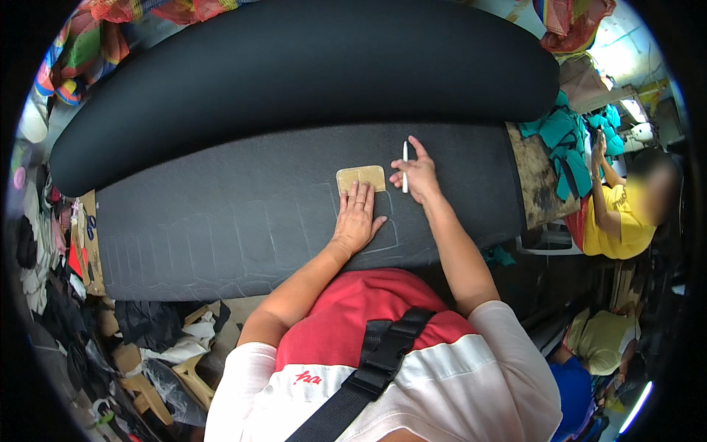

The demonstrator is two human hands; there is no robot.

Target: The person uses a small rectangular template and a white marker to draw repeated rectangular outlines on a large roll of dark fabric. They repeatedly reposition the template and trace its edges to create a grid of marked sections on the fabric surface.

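Observation:
My left hand (356,223) lies flat with stretched fingers, pressing on the lower part of a small tan rectangular template (361,175) with rounded corners. Beneath it spreads a sheet of black material (265,169), marked with pale drawn lines. These lines form a row of narrow outlines along the near left side, and others run just below and beside the template. To the right of the template, my right hand (421,180) holds a slim white pen (405,158) upright in the picture between thumb and fingers, index finger extended. Whether the pen's tip touches the material cannot be told.
A thick roll of black material (309,66) spans the table's far side. Blue-handled scissors (91,227) lie at the left edge. Teal cut pieces (563,140) are heaped at the right, beside a seated person in a yellow shirt (618,221). Scraps (151,324) lie below left.

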